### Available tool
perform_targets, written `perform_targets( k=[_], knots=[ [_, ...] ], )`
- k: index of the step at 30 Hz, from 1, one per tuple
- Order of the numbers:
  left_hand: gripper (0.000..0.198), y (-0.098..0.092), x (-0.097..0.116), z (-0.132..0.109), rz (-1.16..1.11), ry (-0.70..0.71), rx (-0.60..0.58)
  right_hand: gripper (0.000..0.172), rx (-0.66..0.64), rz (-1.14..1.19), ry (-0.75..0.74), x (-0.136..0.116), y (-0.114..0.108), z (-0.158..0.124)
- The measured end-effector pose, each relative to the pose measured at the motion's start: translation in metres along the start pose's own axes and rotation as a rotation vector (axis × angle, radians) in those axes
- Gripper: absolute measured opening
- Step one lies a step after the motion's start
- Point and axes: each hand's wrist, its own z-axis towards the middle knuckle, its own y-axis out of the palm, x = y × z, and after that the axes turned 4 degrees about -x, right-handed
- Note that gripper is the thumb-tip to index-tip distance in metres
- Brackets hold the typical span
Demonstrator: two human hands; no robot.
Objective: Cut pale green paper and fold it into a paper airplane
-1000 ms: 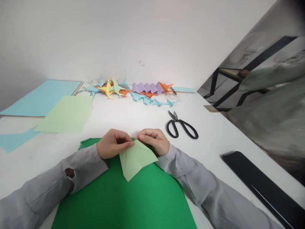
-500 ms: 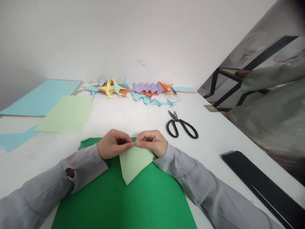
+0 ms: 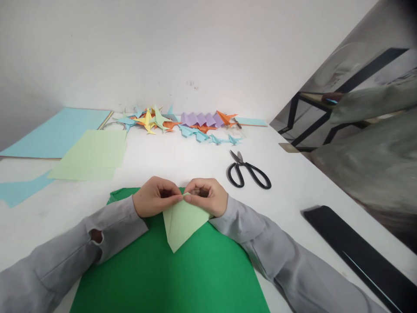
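A light green folded paper (image 3: 185, 221) is pinched along its upper edge by both hands. My left hand (image 3: 157, 198) grips it between thumb and forefinger, from the left. From the right, my right hand (image 3: 209, 198) closes thumb and fingers on the same edge, the two thumb tips almost touching. One corner of the paper points down toward me, and a crease runs along its left side. Beneath it lies a big green sheet (image 3: 169, 278) on the white table. The fingers hide the paper's top corner in part.
Scissors (image 3: 241, 167) with black handles lie to the right, beyond a long black object (image 3: 355, 256). Light green sheets (image 3: 91, 152) and blue sheets (image 3: 58, 130) are at left. Several folded paper figures (image 3: 150, 121) and a pleated purple paper (image 3: 200, 119) line the wall. A person's sleeve (image 3: 374, 102) shows at right.
My right thumb and fingers have shifted very slightly at the paper's top edge. My left hand stays in place. At the right, a blue glint now shows by the other person's hand.
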Motion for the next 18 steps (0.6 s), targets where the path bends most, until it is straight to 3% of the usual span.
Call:
perform_targets(
  k=[18],
  knots=[
    [0.018, 0.0003, 0.0026, 0.0001, 0.006, -0.028, -0.028, 0.04, -0.002, 0.022, 0.042, -0.0002, 0.0011, 0.0021]
  ],
)
